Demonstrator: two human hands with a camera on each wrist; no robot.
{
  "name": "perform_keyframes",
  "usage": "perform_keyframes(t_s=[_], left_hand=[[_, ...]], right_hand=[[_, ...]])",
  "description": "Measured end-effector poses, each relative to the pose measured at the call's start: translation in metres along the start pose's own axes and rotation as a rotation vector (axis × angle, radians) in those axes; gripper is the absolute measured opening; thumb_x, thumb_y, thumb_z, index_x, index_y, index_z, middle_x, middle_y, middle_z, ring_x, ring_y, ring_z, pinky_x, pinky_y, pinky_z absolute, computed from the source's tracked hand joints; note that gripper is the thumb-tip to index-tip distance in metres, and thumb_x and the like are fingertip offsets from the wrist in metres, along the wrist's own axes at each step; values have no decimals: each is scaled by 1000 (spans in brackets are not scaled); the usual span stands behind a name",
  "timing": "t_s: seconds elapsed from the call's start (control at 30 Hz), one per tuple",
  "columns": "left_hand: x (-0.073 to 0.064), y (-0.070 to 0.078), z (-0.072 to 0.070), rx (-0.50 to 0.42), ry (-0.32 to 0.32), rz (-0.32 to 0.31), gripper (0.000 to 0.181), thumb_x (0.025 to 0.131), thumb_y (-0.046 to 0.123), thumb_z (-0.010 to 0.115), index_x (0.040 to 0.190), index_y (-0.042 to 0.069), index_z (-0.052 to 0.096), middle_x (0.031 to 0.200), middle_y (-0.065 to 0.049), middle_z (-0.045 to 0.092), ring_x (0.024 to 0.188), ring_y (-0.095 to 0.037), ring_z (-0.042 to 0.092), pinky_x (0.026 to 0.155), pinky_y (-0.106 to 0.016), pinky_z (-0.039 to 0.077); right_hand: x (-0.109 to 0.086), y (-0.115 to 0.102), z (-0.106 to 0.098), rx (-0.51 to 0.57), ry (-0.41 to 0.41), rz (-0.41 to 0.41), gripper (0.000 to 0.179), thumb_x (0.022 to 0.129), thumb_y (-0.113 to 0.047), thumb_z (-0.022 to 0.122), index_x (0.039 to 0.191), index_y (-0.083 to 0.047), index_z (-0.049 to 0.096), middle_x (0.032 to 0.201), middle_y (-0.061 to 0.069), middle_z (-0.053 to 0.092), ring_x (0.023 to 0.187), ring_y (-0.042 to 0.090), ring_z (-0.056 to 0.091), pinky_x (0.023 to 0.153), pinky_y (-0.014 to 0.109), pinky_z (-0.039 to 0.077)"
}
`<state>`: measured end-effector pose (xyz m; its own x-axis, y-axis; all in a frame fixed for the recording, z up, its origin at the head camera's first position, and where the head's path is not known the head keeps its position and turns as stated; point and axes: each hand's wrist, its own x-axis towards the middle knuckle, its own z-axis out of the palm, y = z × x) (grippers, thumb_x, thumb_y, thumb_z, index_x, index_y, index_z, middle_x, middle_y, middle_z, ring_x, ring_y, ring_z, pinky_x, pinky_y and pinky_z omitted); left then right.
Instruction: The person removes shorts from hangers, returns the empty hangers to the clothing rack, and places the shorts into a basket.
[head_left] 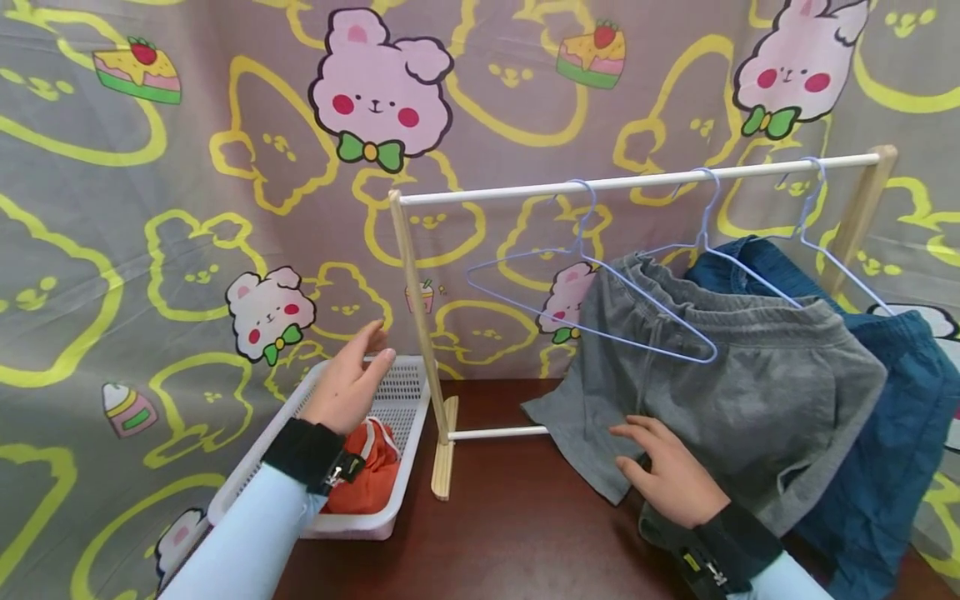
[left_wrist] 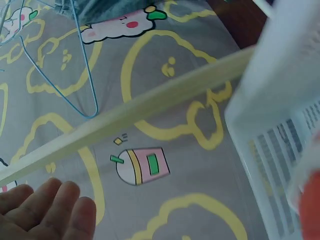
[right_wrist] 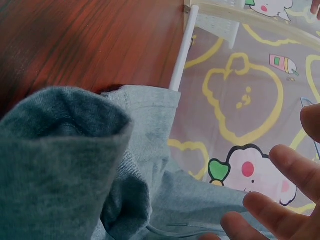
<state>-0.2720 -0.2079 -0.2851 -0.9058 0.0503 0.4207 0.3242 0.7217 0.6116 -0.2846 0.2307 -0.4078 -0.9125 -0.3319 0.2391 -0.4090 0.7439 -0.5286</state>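
My left hand (head_left: 350, 379) is raised over the white basket (head_left: 408, 392), beside the rack's wooden post (head_left: 414, 308). Its fingers are loosely extended and hold nothing. Inside the basket lies an orange-red garment (head_left: 371, 482) with white trim, partly hidden by my wrist. Grey shorts (head_left: 757, 392) hang from a blue hanger on the rack. In front of their lower left part, my right hand (head_left: 671, 475) has its fingers spread, with nothing gripped. The right wrist view shows a leg opening of the grey shorts (right_wrist: 65, 175) near the fingers (right_wrist: 272, 210).
An unused blue hanger (head_left: 592, 329) hangs at the left on the white rail (head_left: 517, 192), overlapping the grey shorts. Blue pants (head_left: 918, 375) hang at the right end. The rack stands on a dark red-brown table (head_left: 495, 517), before a patterned curtain (head_left: 195, 208).
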Motion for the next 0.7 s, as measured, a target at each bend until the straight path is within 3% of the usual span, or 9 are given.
perform_keyframes(t_s=[0.23,0.53,0.7], left_hand=[[28,5,16,-173,55,9,62,110,40,38,160,7,23,157,-17,39,143,-33,38,115,-52,31],[63,14,32,-318,132,-22,63,110,43,32,160,6,21,161,-15,31,146,-30,32,118,-46,25],[74,14,36,-388,158,-43,58,111,39,31,159,7,27,154,-17,39,136,-33,43,113,-48,32]], right_hand=[[-3,3,-1,-8,21,-4,38,101,-34,62,134,-14,63,147,21,44,130,43,47,91,58,48],[-2,3,-2,-29,2,-11,38,100,-31,63,133,-13,63,147,22,44,131,44,45,92,59,48],[-2,4,-2,-26,-18,5,38,100,-32,62,134,-15,63,148,21,43,131,43,45,91,57,49]])
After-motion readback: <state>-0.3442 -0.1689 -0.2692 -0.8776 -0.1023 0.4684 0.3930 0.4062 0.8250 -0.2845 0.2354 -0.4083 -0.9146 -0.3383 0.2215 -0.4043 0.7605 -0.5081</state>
